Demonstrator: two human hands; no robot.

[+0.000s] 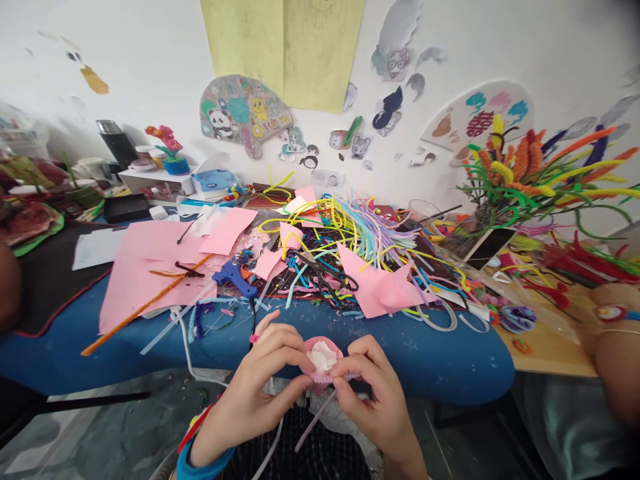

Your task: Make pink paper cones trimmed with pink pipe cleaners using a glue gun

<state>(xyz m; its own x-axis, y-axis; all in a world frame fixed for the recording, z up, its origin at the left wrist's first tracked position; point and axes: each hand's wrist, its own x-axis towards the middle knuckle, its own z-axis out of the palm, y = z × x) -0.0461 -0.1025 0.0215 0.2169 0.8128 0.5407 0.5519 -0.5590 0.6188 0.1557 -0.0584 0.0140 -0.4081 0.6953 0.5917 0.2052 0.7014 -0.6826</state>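
Both of my hands are closed around a small pink craft cup [323,358] with white filling inside, held over my lap just below the table's front edge. My left hand [265,383] pinches its left rim with thumb and fingers. My right hand [373,393] pinches its right rim. A pink pipe cleaner [315,420] hangs down from the cup between my wrists.
The blue table [450,360] holds pink paper sheets [150,267], a blue glue gun [234,275], scissors [330,280], an orange pipe cleaner [145,305] and a heap of coloured pipe cleaners [360,233]. Another person's arm [617,353] is at the right. A pipe-cleaner bouquet [530,167] stands back right.
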